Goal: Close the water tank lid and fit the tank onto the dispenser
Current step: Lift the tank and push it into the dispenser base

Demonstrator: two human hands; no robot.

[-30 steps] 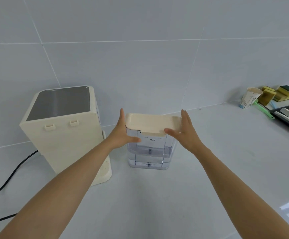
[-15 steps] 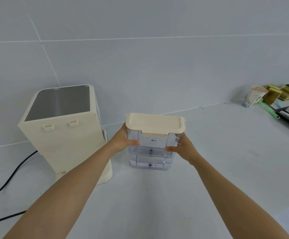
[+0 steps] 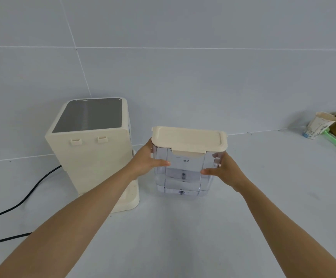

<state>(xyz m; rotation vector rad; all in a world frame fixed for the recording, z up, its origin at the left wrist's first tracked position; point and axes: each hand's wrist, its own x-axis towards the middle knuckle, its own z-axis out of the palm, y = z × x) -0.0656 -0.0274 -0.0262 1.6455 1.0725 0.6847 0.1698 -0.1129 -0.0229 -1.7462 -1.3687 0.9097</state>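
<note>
Lid [image 3: 189, 139] lies flat and seated on the clear water tank [image 3: 183, 173]; I judge closing done and the fitting step in hand. My left hand [image 3: 146, 160] and right hand [image 3: 224, 169] clasp the tank's opposite sides, thumbs across its front. Tank stands at the centre of the counter [image 3: 183, 237], dispenser [image 3: 91, 145] at its 9 o'clock, just beside. Next: carry leftward, align with the dispenser's base ledge and hooks.

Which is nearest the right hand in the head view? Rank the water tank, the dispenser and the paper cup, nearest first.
1. Water tank: gripped by the right hand on its right side.
2. Dispenser: left of the tank, beyond the left hand.
3. Paper cup: far right, by the wall.
</note>
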